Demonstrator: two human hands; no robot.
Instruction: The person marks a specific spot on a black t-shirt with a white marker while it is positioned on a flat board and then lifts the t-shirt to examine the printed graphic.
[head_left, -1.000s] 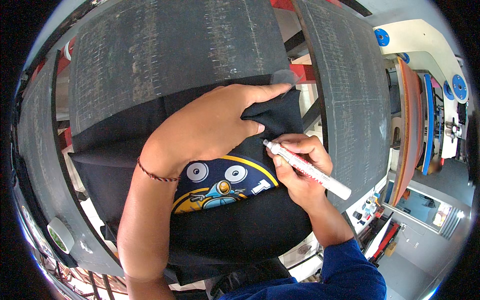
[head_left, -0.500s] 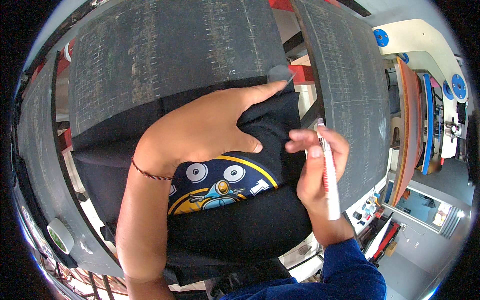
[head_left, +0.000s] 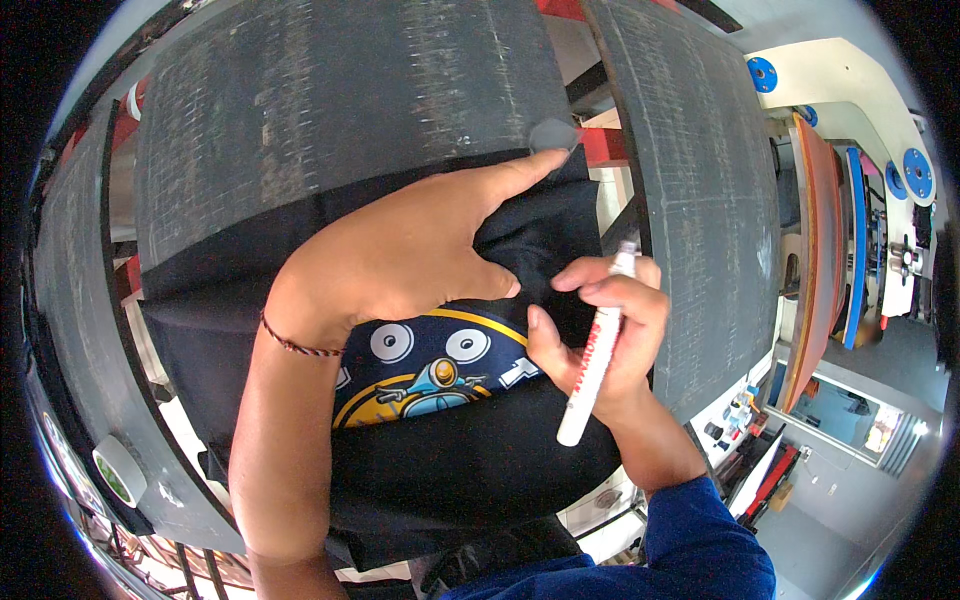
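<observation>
Black fabric (head_left: 250,245), apparently a garment, lies over a dark grey board, with a colourful printed scooter picture (head_left: 440,385) partly covered by a fold. My left hand (head_left: 400,245) lies across the cloth, thumb and forefinger spread apart. Its forefinger tip touches a thin, greyish see-through piece (head_left: 552,135) at the cloth's far edge; the other fingers are mostly hidden. In my right hand (head_left: 620,350) a white marker pen with red print (head_left: 590,385) is held slantwise in the curled fingers. That thumb and forefinger point toward the cloth, apart from each other.
Scratched dark boards (head_left: 330,90) stand in a row, another board (head_left: 700,200) on the right beyond a gap with a red bar (head_left: 603,147). A white round-rimmed object (head_left: 120,470) sits at the left. A cream machine arm with blue discs (head_left: 850,85) is at the far right.
My right hand has shifted left over the cloth, and the marker has swung to a slant with its lower end leftward. My left hand has barely moved; the see-through piece now lies flatter.
</observation>
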